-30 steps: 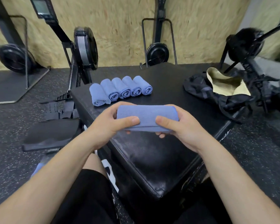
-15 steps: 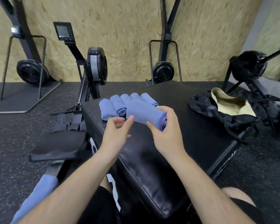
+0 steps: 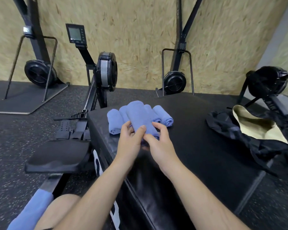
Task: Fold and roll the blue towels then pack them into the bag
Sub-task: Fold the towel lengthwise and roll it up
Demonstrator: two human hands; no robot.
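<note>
Pinching the near end of 1 rolled blue towel (image 3: 137, 116), the left hand (image 3: 130, 143) and right hand (image 3: 161, 146) curl their fingers around it, just over the row of rolled towels (image 3: 114, 122) on the surface (image 3: 198, 130), possibly touching them. Soft and light, it will likely unroll unless clasped around its middle. The bag (image 3: 231, 128) lies well apart to the right.

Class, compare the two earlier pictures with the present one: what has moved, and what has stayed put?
The rolled towel went forward, turning from crosswise to lengthwise, to above the row of rolled towels. The left hand let go midway, then gripped it again beside the right hand. The row and the bag stayed put.
</note>
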